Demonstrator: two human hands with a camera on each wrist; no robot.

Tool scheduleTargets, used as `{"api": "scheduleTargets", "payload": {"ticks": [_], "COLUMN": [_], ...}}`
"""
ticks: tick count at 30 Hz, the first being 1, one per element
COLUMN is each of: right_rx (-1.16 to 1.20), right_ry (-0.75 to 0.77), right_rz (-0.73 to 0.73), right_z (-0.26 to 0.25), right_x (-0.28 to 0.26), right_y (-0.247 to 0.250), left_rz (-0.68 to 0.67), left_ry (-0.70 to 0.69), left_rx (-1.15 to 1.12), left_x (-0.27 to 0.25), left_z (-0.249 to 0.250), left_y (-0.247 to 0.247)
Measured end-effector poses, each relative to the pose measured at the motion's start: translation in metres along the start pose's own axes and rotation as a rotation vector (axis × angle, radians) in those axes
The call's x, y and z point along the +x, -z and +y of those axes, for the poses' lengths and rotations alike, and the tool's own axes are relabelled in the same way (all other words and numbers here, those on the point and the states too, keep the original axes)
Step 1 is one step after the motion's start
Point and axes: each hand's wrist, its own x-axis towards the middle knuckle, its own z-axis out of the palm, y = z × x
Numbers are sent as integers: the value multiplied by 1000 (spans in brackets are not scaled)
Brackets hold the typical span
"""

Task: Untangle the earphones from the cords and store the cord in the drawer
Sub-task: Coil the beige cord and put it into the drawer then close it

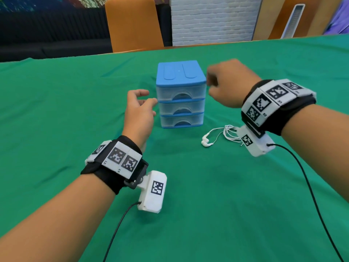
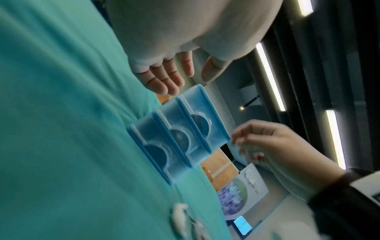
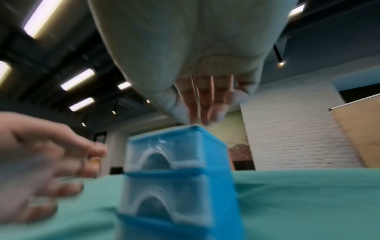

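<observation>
A small drawer unit [image 1: 181,95] with a blue top and three translucent drawers stands on the green cloth, all drawers pushed in. My left hand [image 1: 145,99] hovers just left of it, fingers spread and relaxed, holding nothing. My right hand [image 1: 213,86] is raised beside the unit's upper right corner, fingers loosely curled and empty. White earphones [image 1: 206,142] lie on the cloth to the right of the unit, their thin wire in a loose coil [image 1: 229,133]. No other cord shows. The left wrist view has the drawer fronts [image 2: 179,138] and blurred earbuds [image 2: 179,216].
The green cloth [image 1: 188,205] covers the whole table. An orange chair [image 1: 132,23] stands behind the far edge. Black cables [image 1: 311,195] run from my wrist cameras toward the near edge.
</observation>
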Motion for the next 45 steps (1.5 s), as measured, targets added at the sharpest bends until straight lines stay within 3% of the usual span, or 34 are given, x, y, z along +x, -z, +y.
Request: {"api": "scheduleTargets", "payload": {"ticks": [2,4,7,9,11,20,24,33,37,41,45], "right_rx": [103,120,34,23,57,91,88,96,103,94,101], "right_ry": [84,128,88,82,92,83,83,65,66,64,67], "right_rz": [148,193,15,-83,-92,-9,-6,2,14,12,10], "right_z": [-19,-35,-42,-40,-37,-35,-35,-34,-34,-34,-34], "right_x": [6,10,15,15,12,10,10,9,9,9,9], "right_y": [6,8,2,-8,-15,-28,-28,-30,-32,-32,-32], "left_rz": [-47,-159,-295,-323,-316,-211,-168,-265,-264,-337,-259], "left_ry": [140,331,543,597,625,668,672,675,665,635,480], "left_rx": [-108,-230,-353,-418,-477,-720,-711,-692,-654,-471,-336], "left_x": [-10,-20,-31,-33,-33,-28,-39,-79,-92,-93,-81], "left_z": [-2,-5,-8,-10,-11,-7,-7,-15,-14,-10,2], "left_y": [-3,-8,-19,-25,-29,-42,-46,-18,-10,0,7]}}
